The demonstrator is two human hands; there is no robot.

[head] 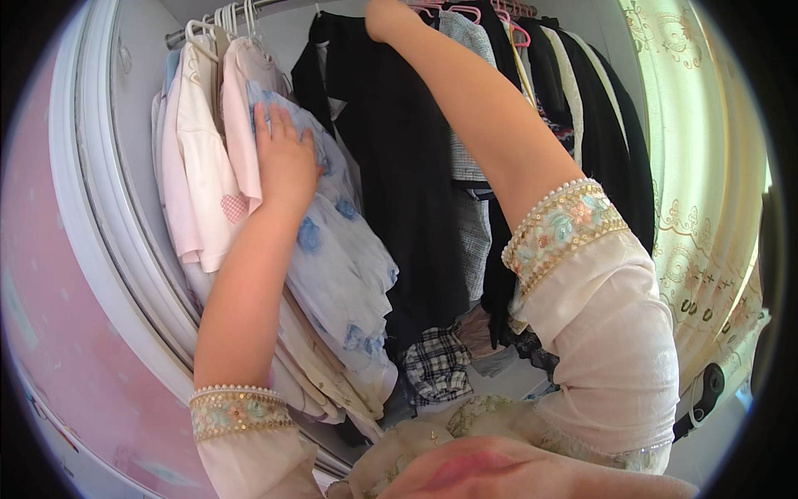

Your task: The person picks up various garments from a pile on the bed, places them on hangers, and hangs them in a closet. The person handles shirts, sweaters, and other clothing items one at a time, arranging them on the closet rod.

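Note:
My left hand (286, 153) lies flat, fingers apart, against a pale dress with blue flowers (340, 249) that hangs among light garments. Raised to the top of the view, my right hand (388, 19) is at the upper part of a long black garment (405, 187); its fingers are cut off by the picture's edge, so its grip cannot be made out. Left of my left hand hangs a cream top with a pink checked heart (202, 181). A grey tweed garment (471, 231) hangs just right of the black one, partly behind my right forearm.
A metal rail (181, 38) carries white hangers (201, 38) at left and pink hangers (517, 34) at right. Dark clothes (614, 137) hang by the right wall. A folded black-and-white plaid cloth (438, 365) lies below. Sliding-door edges (118, 206) stand left, an embroidered curtain (692, 187) right.

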